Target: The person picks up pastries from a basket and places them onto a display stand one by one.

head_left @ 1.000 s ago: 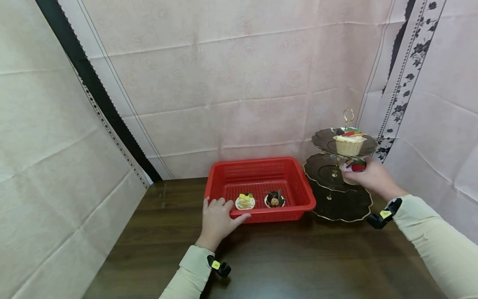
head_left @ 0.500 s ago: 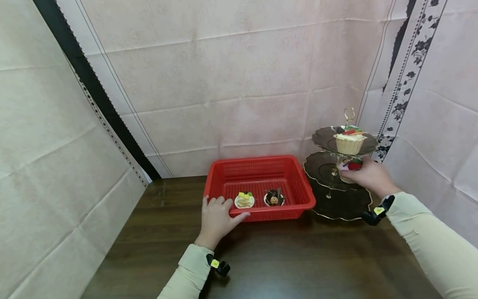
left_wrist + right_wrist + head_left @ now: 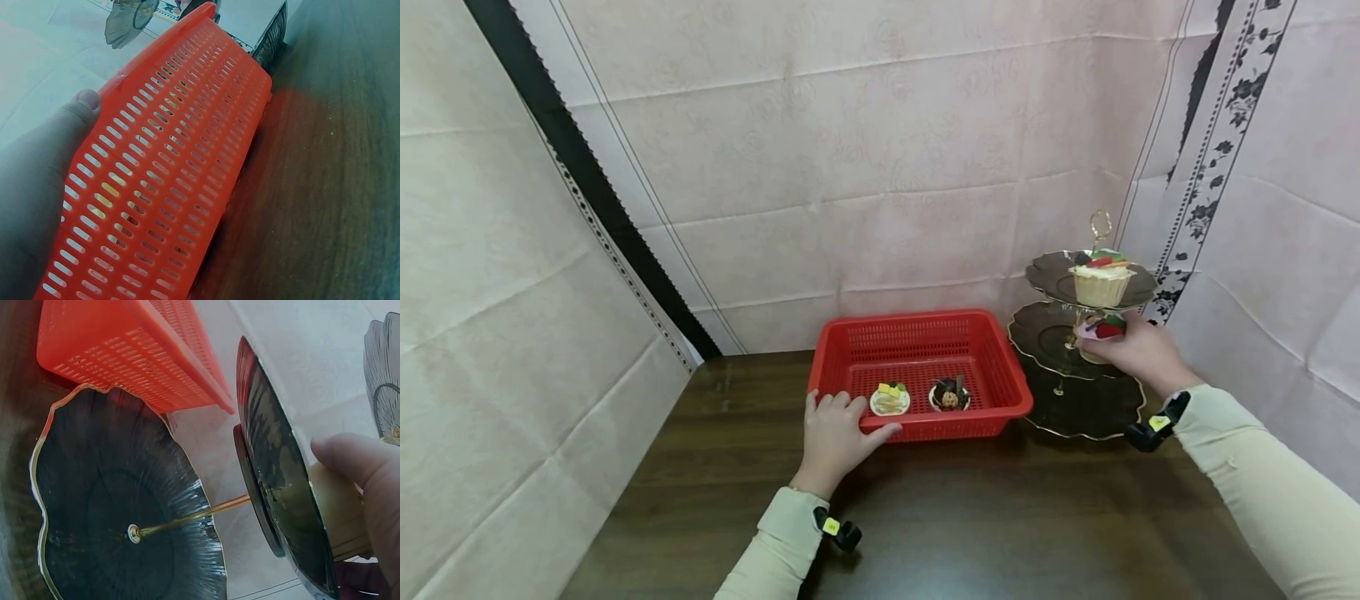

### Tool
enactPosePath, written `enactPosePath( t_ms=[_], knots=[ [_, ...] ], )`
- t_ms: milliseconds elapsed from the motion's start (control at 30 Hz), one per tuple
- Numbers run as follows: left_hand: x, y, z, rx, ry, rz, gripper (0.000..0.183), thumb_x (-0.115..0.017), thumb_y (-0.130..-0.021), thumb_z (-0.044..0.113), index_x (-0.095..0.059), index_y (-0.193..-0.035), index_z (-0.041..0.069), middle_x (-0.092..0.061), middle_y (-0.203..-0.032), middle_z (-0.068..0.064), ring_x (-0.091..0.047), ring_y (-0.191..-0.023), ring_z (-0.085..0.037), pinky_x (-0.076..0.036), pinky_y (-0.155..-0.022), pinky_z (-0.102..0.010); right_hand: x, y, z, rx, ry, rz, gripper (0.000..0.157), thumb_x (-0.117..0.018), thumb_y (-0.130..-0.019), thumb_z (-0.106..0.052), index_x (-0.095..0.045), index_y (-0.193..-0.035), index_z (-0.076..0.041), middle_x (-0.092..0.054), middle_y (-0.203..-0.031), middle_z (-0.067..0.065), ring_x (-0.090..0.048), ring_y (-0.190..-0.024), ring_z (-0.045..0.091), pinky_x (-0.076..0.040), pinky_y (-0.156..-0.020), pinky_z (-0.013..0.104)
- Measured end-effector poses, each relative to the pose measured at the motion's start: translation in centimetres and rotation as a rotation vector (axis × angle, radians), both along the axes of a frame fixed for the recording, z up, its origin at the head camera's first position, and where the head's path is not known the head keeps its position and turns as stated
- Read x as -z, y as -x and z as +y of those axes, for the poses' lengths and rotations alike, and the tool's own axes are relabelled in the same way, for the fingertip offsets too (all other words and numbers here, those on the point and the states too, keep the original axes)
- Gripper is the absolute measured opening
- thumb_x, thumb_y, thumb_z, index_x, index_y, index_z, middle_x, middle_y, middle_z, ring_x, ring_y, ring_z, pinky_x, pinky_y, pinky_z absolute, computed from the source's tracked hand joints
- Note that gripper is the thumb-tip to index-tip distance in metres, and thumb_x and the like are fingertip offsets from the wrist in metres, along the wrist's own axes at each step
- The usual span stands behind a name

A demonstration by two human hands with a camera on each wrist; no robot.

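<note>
Pale cloth (image 3: 887, 167) hangs along the far side, left and right of a dark wooden desk (image 3: 970, 517), where a person works with both hands. At right, a cupcake with a red and green topping (image 3: 1103, 331) sits at the middle plate (image 3: 1037, 333) of a three-tier stand (image 3: 1082, 412), its wrapper pinched between the thumb and fingers of the right hand (image 3: 1144, 354). On the top plate (image 3: 1049, 277), just above, stands a second cupcake (image 3: 1101, 287) with white cream and red and green pieces, beneath the stand's gold ring (image 3: 1101, 224). Just left of the stand is a red basket (image 3: 940, 429) with slotted walls. The left hand (image 3: 833, 437) grips its near left corner, fingers over the rim and thumb against the outside of the near wall. Inside, toward the near side, lie a yellow-topped cupcake (image 3: 890, 402) at left and a chocolate cupcake (image 3: 950, 396) at right, apart from each other. Pale sleeves (image 3: 1247, 471) cover both arms, with a small black camera (image 3: 847, 537) on each wrist. Dark flowers run down a border (image 3: 1232, 117) at far right.
</note>
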State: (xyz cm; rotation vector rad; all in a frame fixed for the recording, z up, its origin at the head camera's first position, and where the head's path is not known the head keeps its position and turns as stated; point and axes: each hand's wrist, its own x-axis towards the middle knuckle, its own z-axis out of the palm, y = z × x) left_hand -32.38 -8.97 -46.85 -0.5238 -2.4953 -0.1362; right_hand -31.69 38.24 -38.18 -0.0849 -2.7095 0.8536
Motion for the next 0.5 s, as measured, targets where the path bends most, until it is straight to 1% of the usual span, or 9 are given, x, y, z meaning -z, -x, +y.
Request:
enactPosePath(
  t_ms=[67, 167, 200, 300, 400, 433, 500],
  knots=[
    [0.0, 0.1, 0.0, 0.001, -0.002, 0.000, 0.069, -0.056, -0.080, 0.081, -0.074, -0.099, 0.017, -0.070, -0.094, -0.005, -0.063, -0.090, -0.027, -0.037, -0.105, -0.065, 0.0, -0.1, 0.1, -0.009, -0.002, 0.027, 0.090, -0.077, -0.084, -0.055, -0.043, -0.138, 0.009, -0.061, -0.120, 0.035, -0.061, -0.108, 0.048, -0.048, -0.085, 0.055],
    [0.0, 0.1, 0.1, 0.005, -0.006, -0.005, 0.069, -0.057, -0.081, 0.081, -0.074, -0.100, 0.017, -0.070, -0.096, -0.005, -0.063, -0.091, -0.027, -0.037, -0.106, -0.065, 0.1, -0.2, 0.4, 0.003, -0.026, 0.083, 0.088, -0.079, -0.081, -0.055, -0.047, -0.135, 0.007, -0.059, -0.121, 0.033, -0.055, -0.112, 0.049, -0.037, -0.091, 0.060],
    [0.0, 0.1, 0.1, 0.005, -0.007, -0.006, 0.069, -0.057, -0.080, 0.081, -0.074, -0.100, 0.017, -0.070, -0.096, -0.005, -0.063, -0.091, -0.027, -0.037, -0.106, -0.065, 0.2, -0.2, 0.5, 0.015, -0.036, 0.099, 0.088, -0.079, -0.081, -0.056, -0.047, -0.133, 0.006, -0.057, -0.122, 0.033, -0.050, -0.114, 0.050, -0.033, -0.092, 0.062],
    [0.1, 0.1, 0.0, 0.007, -0.015, -0.008, 0.069, -0.057, -0.080, 0.081, -0.074, -0.099, 0.017, -0.070, -0.095, -0.005, -0.063, -0.090, -0.027, -0.036, -0.106, -0.065, 0.2, -0.7, 0.6, 0.070, -0.038, 0.136, 0.098, -0.077, -0.080, -0.061, -0.041, -0.139, 0.008, -0.048, -0.128, 0.036, -0.037, -0.120, 0.054, -0.023, -0.096, 0.068],
    [0.2, 0.1, 0.0, 0.012, -0.020, 0.004, 0.068, -0.058, -0.080, 0.081, -0.074, -0.096, 0.017, -0.068, -0.091, -0.005, -0.062, -0.088, -0.027, -0.036, -0.106, -0.065, 0.2, -1.5, 0.4, 0.115, 0.001, 0.183, 0.105, -0.075, -0.081, -0.061, -0.032, -0.145, 0.011, -0.039, -0.131, 0.038, -0.028, -0.124, 0.054, -0.022, -0.098, 0.067],
    [0.2, 0.1, 0.0, 0.015, -0.021, 0.010, 0.068, -0.058, -0.080, 0.081, -0.074, -0.095, 0.017, -0.068, -0.090, -0.004, -0.062, -0.087, -0.027, -0.037, -0.106, -0.065, 0.2, -1.9, 0.3, 0.121, 0.017, 0.207, 0.105, -0.076, -0.083, -0.059, -0.029, -0.146, 0.011, -0.037, -0.133, 0.038, -0.026, -0.125, 0.054, -0.022, -0.098, 0.066],
    [0.3, 0.1, -0.1, 0.018, -0.021, 0.022, 0.068, -0.058, -0.080, 0.081, -0.073, -0.094, 0.017, -0.067, -0.089, -0.004, -0.062, -0.086, -0.027, -0.037, -0.105, -0.065, 0.3, -2.6, 0.0, 0.134, 0.032, 0.257, 0.100, -0.076, -0.085, -0.054, -0.030, -0.146, 0.011, -0.036, -0.132, 0.036, -0.026, -0.123, 0.052, -0.023, -0.097, 0.064]
  ],
)
